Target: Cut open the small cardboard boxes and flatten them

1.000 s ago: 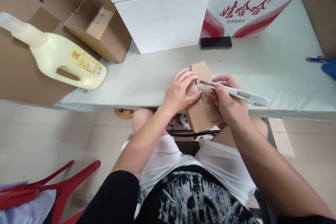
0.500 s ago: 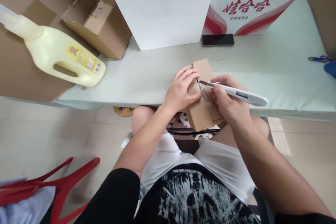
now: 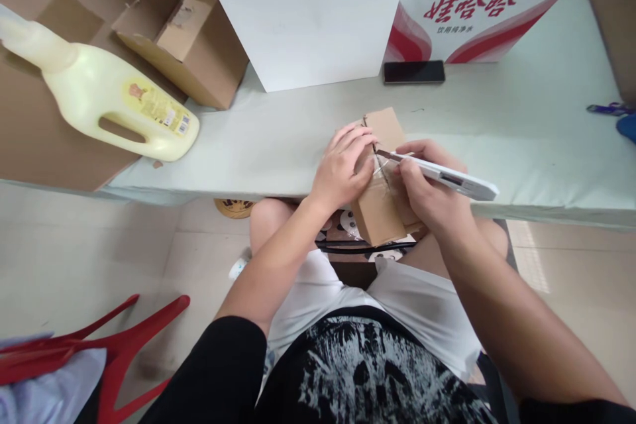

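Observation:
A small brown cardboard box (image 3: 380,215) rests at the table's front edge, its near end jutting out over my lap. My left hand (image 3: 342,165) grips its left side, fingers curled over the top by the seam. In my right hand (image 3: 434,185) is a white utility knife (image 3: 447,175), held like a pen. Its blade tip touches the seam, close to my left fingertips. Clear tape (image 3: 380,165) lies loose along the slit there. The right fingers partly hide the box's right side.
A yellow detergent bottle (image 3: 119,106) stands at left beside an open cardboard box (image 3: 199,46). White cartons (image 3: 313,26) line the back, with a phone (image 3: 414,72) in front. A pale green cloth (image 3: 258,146) covers the table. A red chair (image 3: 114,358) stands lower left.
My left thumb has drawn back toward the fingers, baring more of the seam and tape. The knife has shifted slightly left, its blade still at the seam.

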